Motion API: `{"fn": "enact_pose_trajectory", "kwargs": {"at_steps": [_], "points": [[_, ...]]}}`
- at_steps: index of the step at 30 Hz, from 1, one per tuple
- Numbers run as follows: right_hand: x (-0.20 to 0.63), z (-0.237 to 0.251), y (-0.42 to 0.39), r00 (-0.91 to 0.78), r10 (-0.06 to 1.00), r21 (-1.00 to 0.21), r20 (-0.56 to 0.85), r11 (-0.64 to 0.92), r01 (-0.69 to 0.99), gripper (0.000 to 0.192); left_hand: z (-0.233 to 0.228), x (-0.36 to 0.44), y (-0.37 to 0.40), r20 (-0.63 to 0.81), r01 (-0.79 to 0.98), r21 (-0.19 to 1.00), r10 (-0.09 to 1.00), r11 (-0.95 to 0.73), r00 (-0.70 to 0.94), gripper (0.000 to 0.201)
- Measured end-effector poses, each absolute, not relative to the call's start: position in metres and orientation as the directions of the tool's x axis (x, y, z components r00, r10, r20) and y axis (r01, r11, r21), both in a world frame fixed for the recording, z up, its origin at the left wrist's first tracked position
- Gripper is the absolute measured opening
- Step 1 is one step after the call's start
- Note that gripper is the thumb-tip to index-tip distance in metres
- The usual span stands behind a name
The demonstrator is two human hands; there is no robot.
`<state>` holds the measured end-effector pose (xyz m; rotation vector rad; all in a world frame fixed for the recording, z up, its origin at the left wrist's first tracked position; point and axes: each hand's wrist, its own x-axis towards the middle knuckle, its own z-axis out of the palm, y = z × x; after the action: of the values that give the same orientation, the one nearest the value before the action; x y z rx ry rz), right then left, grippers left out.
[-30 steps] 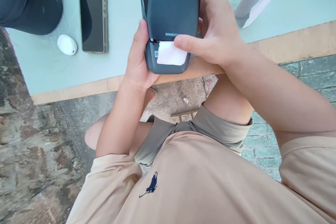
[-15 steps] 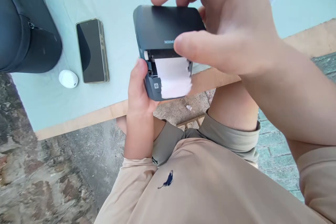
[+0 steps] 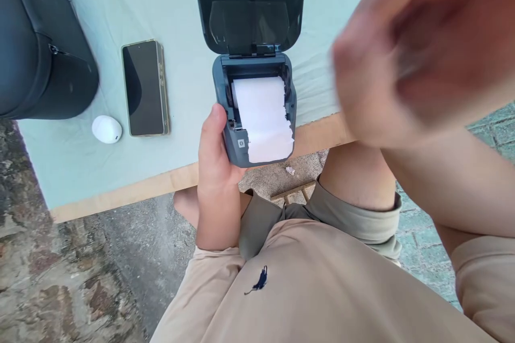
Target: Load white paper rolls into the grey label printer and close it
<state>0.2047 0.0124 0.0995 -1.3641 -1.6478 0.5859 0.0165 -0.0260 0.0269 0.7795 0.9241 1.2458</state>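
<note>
While the left hand (image 3: 215, 155) is gripping the label printer (image 3: 257, 112) from its left side, thumb lying along the casing and fingers wrapped underneath, the printer is hanging just over the near edge of the table (image 3: 120, 193), above the person's knees. Its lid (image 3: 252, 5) is standing swung fully open toward the far side, and the paper roll (image 3: 263, 118) is showing in the open bay, its torn end lying over the front lip. To the right of the printer and clear of it, the right hand (image 3: 402, 64) is showing only as a blur, so I cannot tell whether it is spread or closed. Left of the printer on the pale cloth, a phone (image 3: 145, 88) is lying flat, a small white case (image 3: 107, 129) is sitting just beside it, and a dark bag (image 3: 40, 48) is filling the far left corner.
</note>
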Motion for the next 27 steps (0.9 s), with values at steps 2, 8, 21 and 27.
{"fn": "enact_pose_trajectory", "kwargs": {"at_steps": [2,8,21,27], "points": [[0.200,0.100,0.002,-0.163,0.948,-0.686,0.273,0.311,0.658,0.042,0.027,0.017,-0.027,-0.141,-0.426,0.894,0.989,0.142,0.033,0.053],[0.182,0.118,0.016,-0.288,0.947,-0.091,-0.142,0.277,0.956,0.035,0.022,0.015,-0.023,-0.142,-0.445,0.882,0.988,0.153,0.058,0.044],[0.183,0.112,0.027,-0.497,0.867,-0.131,-0.042,0.488,0.863,0.011,0.004,0.010,-0.016,-0.075,-0.440,0.893,0.995,0.093,0.059,0.052],[0.203,0.123,0.026,-0.497,0.867,-0.201,-0.017,0.484,0.852,0.033,0.007,0.012,-0.016,-0.074,-0.394,0.915,0.996,0.084,0.039,0.057]]}}
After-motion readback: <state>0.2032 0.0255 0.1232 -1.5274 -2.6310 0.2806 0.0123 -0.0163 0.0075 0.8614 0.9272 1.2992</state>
